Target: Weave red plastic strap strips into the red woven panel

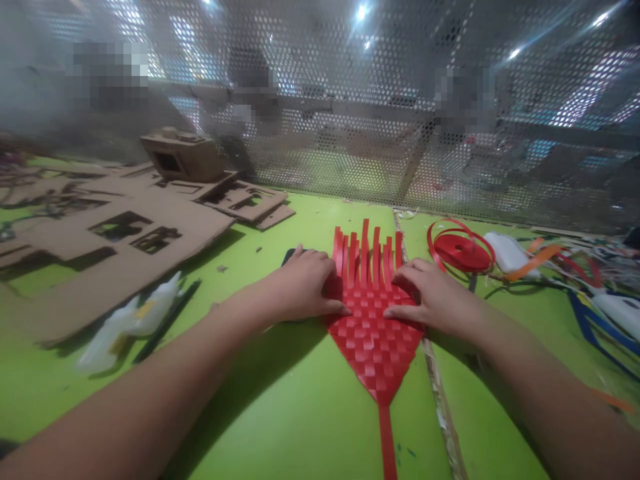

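A woven piece of red strips (373, 333) lies over the green tabletop, pointed toward me, with one long strip running from its tip to the near edge. Loose strip ends stand up along its far side. My left hand (307, 283) grips the left edge, thumb on top and fingers curled round behind. At the opposite edge my right hand (433, 293) holds the weave the same way, its thumb lying on the checkered surface. Partly hidden behind my left hand is a dark flat object (289, 256).
Cut cardboard sheets (195, 223) and a cardboard box (185, 157) are at left, with white bottles (133, 320) nearer. A red strip coil (463, 248), an orange strip (535, 261) and cables lie at right. A perforated metal screen (345, 147) closes the back; blurred people stand beyond.
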Demonstrator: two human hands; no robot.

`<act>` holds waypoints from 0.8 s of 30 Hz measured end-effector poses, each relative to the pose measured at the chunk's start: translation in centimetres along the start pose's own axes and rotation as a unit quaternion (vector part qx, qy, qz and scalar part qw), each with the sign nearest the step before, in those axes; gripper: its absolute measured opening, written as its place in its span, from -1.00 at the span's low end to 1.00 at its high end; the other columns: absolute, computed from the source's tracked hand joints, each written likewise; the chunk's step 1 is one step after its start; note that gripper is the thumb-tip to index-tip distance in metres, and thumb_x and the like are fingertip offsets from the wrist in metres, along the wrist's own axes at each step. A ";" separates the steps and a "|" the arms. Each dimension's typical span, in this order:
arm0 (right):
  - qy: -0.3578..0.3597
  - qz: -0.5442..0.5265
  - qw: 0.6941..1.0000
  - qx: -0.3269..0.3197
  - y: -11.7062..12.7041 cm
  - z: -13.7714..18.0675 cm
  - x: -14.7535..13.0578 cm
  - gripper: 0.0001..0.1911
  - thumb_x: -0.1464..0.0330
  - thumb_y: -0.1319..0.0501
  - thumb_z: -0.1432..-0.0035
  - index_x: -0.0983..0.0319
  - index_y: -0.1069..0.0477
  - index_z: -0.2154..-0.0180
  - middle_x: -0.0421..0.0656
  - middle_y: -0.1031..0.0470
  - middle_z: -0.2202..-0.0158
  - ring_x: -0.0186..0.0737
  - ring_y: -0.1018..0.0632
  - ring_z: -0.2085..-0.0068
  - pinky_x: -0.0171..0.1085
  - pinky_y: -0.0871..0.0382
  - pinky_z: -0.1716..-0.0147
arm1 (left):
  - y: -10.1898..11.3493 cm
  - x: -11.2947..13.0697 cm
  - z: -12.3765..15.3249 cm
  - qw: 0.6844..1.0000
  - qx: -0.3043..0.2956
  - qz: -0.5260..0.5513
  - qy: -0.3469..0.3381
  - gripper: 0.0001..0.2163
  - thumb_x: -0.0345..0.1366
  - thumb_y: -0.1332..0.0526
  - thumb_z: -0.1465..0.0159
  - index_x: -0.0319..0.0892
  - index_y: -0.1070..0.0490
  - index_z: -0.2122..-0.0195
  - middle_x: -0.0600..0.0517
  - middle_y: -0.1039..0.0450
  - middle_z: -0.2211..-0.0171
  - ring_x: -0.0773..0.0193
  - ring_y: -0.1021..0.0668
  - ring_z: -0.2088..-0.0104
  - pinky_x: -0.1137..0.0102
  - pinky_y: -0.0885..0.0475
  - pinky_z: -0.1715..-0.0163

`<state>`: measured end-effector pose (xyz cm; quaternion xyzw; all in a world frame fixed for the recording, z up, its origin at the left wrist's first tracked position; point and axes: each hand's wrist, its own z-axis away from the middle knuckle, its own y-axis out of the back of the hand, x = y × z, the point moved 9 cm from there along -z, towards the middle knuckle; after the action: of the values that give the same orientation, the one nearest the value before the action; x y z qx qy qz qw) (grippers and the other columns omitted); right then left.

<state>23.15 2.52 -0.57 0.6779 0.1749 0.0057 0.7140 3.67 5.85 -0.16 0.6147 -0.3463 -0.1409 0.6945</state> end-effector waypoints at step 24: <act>0.022 0.032 0.999 0.018 0.6 0.4 -0.4 -0.44 -0.15 -0.30 -0.10 0.16 -0.44 0.10 -0.01 -0.48 0.05 0.09 -0.49 0.08 -0.02 -0.42 0.15 | 0.6 -0.6 -0.2 0.999 0.028 -0.036 -0.021 -0.76 -0.16 -0.16 -0.34 -0.07 -0.61 0.28 -0.04 -0.50 0.26 0.07 -0.54 0.13 -0.30 0.16 -0.36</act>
<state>22.95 2.09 0.10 0.6953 0.1688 0.0405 0.6974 3.24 6.56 0.26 0.6427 -0.3427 -0.1689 0.6641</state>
